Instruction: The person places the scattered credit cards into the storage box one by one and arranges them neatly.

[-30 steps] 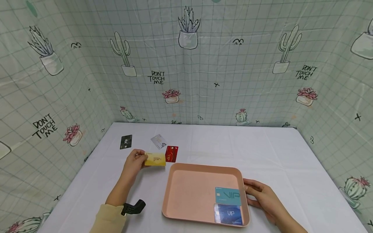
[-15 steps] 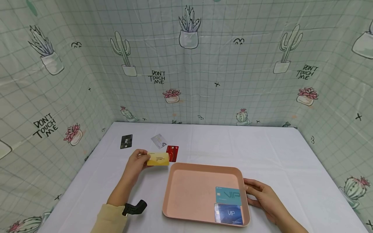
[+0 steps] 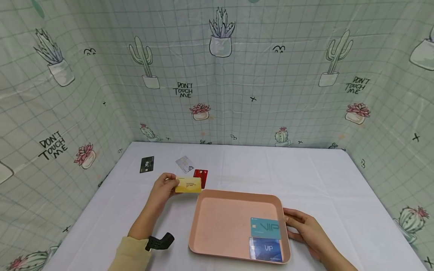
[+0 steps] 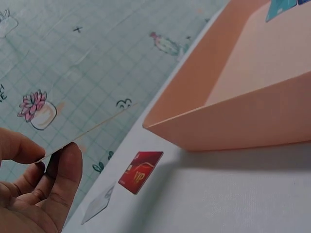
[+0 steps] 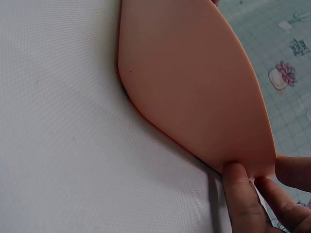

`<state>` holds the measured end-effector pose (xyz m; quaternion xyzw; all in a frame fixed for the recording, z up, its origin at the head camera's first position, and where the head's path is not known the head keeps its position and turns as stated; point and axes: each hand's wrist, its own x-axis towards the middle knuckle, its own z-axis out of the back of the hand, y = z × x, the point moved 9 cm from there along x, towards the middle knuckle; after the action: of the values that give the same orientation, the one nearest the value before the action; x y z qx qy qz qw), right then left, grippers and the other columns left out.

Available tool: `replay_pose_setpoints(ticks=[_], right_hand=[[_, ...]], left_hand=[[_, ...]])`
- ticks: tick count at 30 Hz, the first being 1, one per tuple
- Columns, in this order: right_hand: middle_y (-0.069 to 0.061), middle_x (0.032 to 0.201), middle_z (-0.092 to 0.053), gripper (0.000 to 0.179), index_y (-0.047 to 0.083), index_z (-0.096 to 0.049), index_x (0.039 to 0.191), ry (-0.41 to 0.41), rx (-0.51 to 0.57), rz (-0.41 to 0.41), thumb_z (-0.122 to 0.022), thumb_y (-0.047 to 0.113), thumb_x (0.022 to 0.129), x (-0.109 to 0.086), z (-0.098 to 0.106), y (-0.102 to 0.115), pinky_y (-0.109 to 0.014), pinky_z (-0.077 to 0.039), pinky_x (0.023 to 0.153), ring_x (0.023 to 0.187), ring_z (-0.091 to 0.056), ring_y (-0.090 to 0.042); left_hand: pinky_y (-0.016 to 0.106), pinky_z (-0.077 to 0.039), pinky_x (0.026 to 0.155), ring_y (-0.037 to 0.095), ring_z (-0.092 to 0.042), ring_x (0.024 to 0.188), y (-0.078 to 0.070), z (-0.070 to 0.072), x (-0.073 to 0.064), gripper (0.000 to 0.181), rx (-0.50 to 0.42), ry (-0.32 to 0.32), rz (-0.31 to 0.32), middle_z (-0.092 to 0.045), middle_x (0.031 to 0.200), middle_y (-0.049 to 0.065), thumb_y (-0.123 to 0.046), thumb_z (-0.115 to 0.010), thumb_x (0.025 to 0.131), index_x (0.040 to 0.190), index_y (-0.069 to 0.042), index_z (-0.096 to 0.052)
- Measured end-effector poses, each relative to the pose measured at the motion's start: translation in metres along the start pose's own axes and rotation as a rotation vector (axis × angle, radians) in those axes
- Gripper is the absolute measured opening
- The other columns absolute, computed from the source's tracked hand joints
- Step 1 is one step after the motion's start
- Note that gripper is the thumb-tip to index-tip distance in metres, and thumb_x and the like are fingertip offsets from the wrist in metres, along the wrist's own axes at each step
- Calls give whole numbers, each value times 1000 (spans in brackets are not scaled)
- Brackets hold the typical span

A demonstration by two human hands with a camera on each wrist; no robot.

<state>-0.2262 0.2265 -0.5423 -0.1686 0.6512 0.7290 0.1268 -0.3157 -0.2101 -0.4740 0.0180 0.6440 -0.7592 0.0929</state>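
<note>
My left hand [image 3: 163, 190] pinches a yellow card [image 3: 190, 185] between thumb and fingers. The card is raised off the table and shows edge-on in the left wrist view; its right end comes up to the back left corner of a pink tray [image 3: 222, 226]. Inside the tray, on the right, a teal VIP card [image 3: 265, 228] lies above a blue VIP card [image 3: 265, 249]. My right hand [image 3: 306, 231] holds the tray's right side, fingers [image 5: 238, 194] against the outer wall and thumb at the rim. A red VIP card [image 3: 201, 176], partly covered by the yellow one, lies behind the tray.
A black VIP card [image 3: 147, 165] and a silvery-clear card [image 3: 184, 164] lie at the back left of the white tablecloth [image 3: 339, 188]. A grid-patterned cloth [image 3: 237, 75] with plant drawings encloses the back and sides. A black wrist mount [image 3: 160, 241] juts from the left wrist.
The left hand has drifted to the right with the yellow card, which now covers more of the red card and reaches the tray's corner. Right hand and tray have stayed put.
</note>
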Motion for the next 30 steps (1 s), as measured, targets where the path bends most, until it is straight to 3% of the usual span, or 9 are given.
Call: replay_pose_setpoints(ticks=[13, 30], right_hand=[[-16, 138, -64, 63, -6, -43, 152, 0, -3, 9, -64, 29, 103, 0, 0, -1, -34, -61, 84, 113, -68, -16], [-17, 139, -64, 63, -6, -43, 152, 0, 3, 9, -64, 28, 103, -2, 0, 0, -33, -61, 84, 114, -68, -16]], left_hand=[[21, -56, 74, 22, -63, 97, -2, -12, -3, 25, -45, 28, -6, -60, 124, 30, -6, -53, 101, 121, 7, -48], [24, -58, 82, 27, -63, 103, -5, -22, -7, 24, -13, 52, 2, -63, 126, 27, -10, -54, 102, 121, 4, -50]])
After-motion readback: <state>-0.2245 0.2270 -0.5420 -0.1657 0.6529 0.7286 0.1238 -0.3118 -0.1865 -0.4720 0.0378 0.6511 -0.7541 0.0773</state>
